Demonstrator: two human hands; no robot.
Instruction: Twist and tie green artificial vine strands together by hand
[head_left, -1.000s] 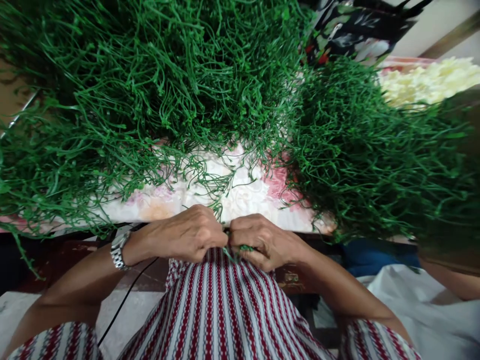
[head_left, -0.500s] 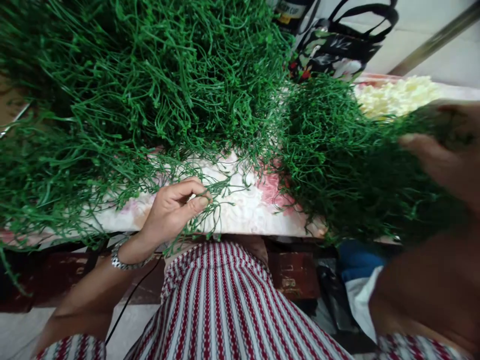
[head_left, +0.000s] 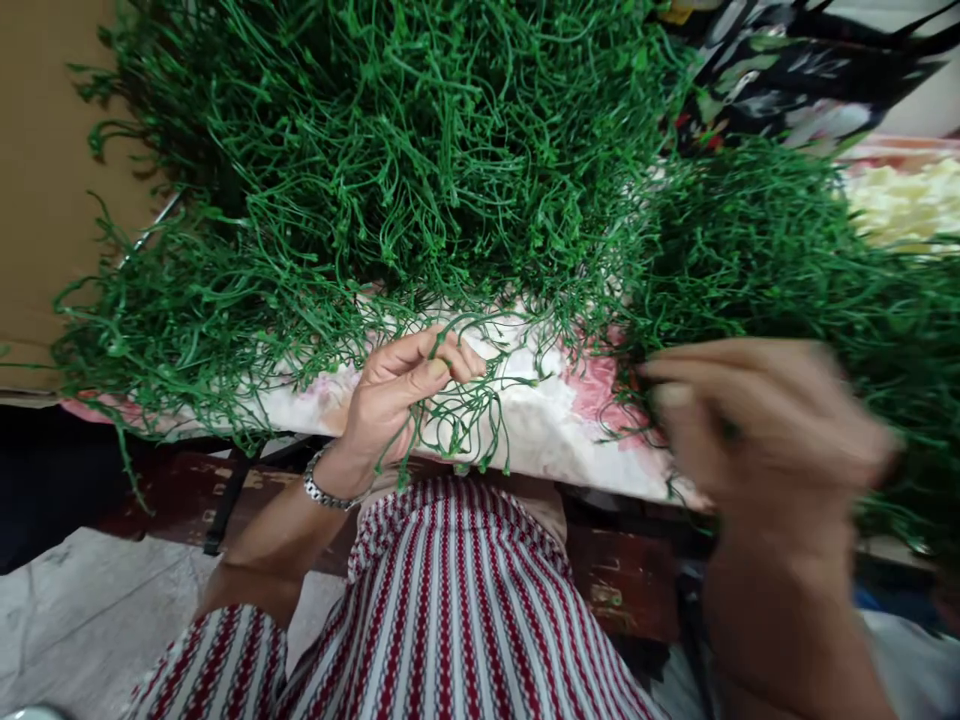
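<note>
Head view: we see the left hand (head_left: 390, 405) clamping thin green stems (head_left: 469, 405) between thumb and fingers, over the floral cloth (head_left: 540, 440). Toward the cloth's right is the right hand (head_left: 772, 420), its blurred fingers' state we cannot tell. A green heap (head_left: 450, 170) covers the cloth's far part.

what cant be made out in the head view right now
In the head view:
- Right hand: motion blur hides whether its fingers hold anything.
- Stems in the left hand: tangled and partly covered by the fingers, so no sure count.
- Bag: the top and right picture edges cut it off.
- Pale pile: the right edge cuts it off, hiding its full extent.
</note>
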